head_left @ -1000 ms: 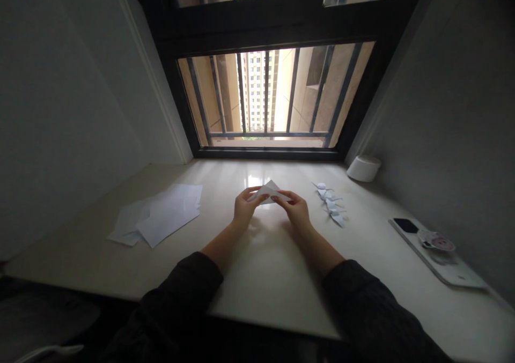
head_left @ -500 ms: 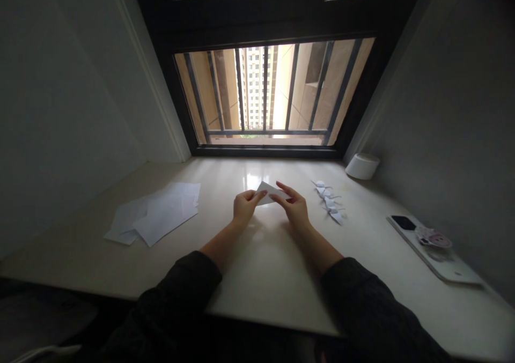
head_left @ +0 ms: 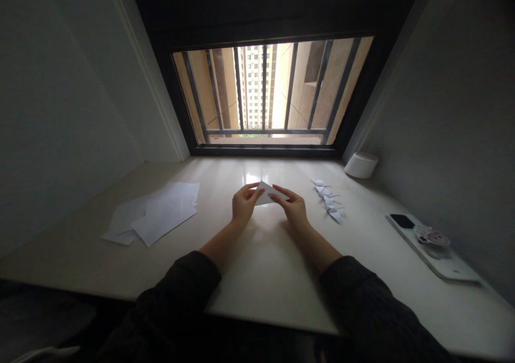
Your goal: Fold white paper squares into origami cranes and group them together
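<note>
Between my two hands is a small folded piece of white paper (head_left: 265, 193), its pointed corner facing the window. My left hand (head_left: 243, 203) pinches its left side, thumb on the near face and a finger along the upper left edge. On the right side my right hand (head_left: 295, 207) grips it the same way, thumb on the face and index finger along the upper right edge. The fingers behind the paper are partly hidden. Both hands are over the middle of the pale sill (head_left: 265, 266).
Several white paper sheets (head_left: 167, 213) overlap on the left. To the right lies a row of small folded paper figures (head_left: 328, 199). A white round object (head_left: 361, 165) stands by the right wall, and a phone (head_left: 432, 247) lies nearer. A dark-framed window (head_left: 263, 151) closes off the back.
My left index finger has come up along the paper's upper left edge. My right index finger has lowered onto the upper right edge. The paper stays in nearly the same place.
</note>
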A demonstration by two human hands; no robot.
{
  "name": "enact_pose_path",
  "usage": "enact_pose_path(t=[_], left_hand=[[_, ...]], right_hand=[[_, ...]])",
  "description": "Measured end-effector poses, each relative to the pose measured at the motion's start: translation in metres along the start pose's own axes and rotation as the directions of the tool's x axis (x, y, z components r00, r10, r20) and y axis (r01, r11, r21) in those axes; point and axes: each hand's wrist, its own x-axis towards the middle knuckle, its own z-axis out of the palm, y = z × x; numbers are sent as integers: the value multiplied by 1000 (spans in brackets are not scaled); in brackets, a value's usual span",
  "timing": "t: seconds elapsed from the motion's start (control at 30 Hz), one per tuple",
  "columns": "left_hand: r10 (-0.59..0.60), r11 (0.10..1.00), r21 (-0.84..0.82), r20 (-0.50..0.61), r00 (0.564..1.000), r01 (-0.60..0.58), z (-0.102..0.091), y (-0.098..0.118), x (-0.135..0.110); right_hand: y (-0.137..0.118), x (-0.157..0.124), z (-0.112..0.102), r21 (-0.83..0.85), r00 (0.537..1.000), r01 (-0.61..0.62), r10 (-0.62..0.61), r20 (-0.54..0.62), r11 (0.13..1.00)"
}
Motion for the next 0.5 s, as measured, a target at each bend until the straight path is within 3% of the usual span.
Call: enact_pose_path(t=[0.1, 0.27, 0.5], left_hand=[[16, 1000, 2, -25, 1000, -16, 0, 2, 0], [54, 992, 115, -18, 998, -52, 0, 1, -1], [104, 980, 170, -2, 995, -102, 1, -2, -4]], right_hand=[[-3, -2, 0, -49, 1000, 7, -6, 20, 999], [-5, -3, 1, -207, 985, 174, -172, 28, 963], [1, -5, 5, -76, 988, 151, -150, 24, 986]])
